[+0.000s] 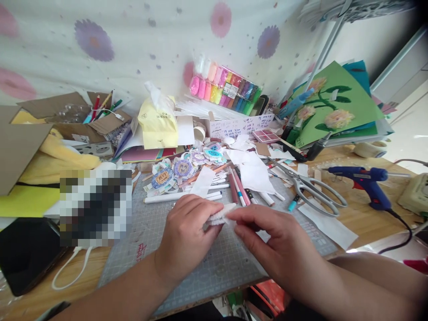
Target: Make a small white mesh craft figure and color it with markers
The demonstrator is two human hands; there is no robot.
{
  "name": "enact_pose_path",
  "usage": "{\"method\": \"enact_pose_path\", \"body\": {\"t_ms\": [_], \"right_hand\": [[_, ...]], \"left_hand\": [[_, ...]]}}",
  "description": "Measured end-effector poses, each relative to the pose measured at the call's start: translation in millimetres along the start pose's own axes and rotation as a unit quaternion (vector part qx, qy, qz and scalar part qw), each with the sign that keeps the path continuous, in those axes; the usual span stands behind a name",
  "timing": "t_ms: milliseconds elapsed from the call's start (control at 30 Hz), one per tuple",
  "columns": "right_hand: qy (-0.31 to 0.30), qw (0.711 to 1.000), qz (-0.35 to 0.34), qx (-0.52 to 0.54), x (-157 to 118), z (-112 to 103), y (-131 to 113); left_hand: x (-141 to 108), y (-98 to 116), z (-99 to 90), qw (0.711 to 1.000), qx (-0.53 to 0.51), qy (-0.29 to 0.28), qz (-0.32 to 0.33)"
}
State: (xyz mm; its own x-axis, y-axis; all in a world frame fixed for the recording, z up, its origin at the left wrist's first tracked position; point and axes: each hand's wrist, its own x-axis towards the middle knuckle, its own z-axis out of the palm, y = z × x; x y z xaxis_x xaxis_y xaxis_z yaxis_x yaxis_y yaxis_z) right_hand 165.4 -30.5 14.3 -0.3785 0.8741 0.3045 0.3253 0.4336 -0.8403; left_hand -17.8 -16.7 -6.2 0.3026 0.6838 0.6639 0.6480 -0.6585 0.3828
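Note:
Above the front of the grey cutting mat [133, 267], my left hand [190, 236] is closed around a small white layered piece [220, 216] that looks like folded tissue. Its thumb and fingers press the piece from the left. My right hand [281, 245] pinches the right edge of the same piece between thumb and forefinger. Just beyond my hands lie a white marker [163, 197], several pens [238, 187] and loose white paper [256, 171]. Part of the white piece is hidden by my fingers.
To the right lie large scissors [310, 189] and a blue glue gun [363, 180] with its cord. Decorated paper badges [183, 168], a yellow tissue pack [157, 122] and a pack of coloured clay [227, 89] sit behind. A black phone-like device [28, 254] is at left.

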Motion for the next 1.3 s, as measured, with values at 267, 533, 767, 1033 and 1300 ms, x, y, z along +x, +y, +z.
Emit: {"method": "enact_pose_path", "body": {"t_ms": [267, 533, 767, 1033, 1300], "right_hand": [[-0.067, 0.948, 0.218, 0.223, -2, 3, 7], [-0.100, 0.938, 0.262, 0.202, -11, 14, 13], [-0.060, 0.963, 0.169, 0.202, 0, -4, 0], [0.015, 0.932, 0.194, 0.307, 16, -16, 0], [0.055, 0.945, 0.166, 0.277, 16, -8, 5]], "left_hand": [[1, -1, -2.4, 0.996, -0.017, 0.010, -0.090], [2, 0, -3.5, 0.991, -0.012, 0.020, -0.132], [3, 2, -2.7, 0.977, -0.102, -0.033, -0.183], [7, 6, -0.6, 0.926, -0.232, -0.101, -0.280], [5, 6, -2.9, 0.911, -0.261, -0.109, -0.299]]}}
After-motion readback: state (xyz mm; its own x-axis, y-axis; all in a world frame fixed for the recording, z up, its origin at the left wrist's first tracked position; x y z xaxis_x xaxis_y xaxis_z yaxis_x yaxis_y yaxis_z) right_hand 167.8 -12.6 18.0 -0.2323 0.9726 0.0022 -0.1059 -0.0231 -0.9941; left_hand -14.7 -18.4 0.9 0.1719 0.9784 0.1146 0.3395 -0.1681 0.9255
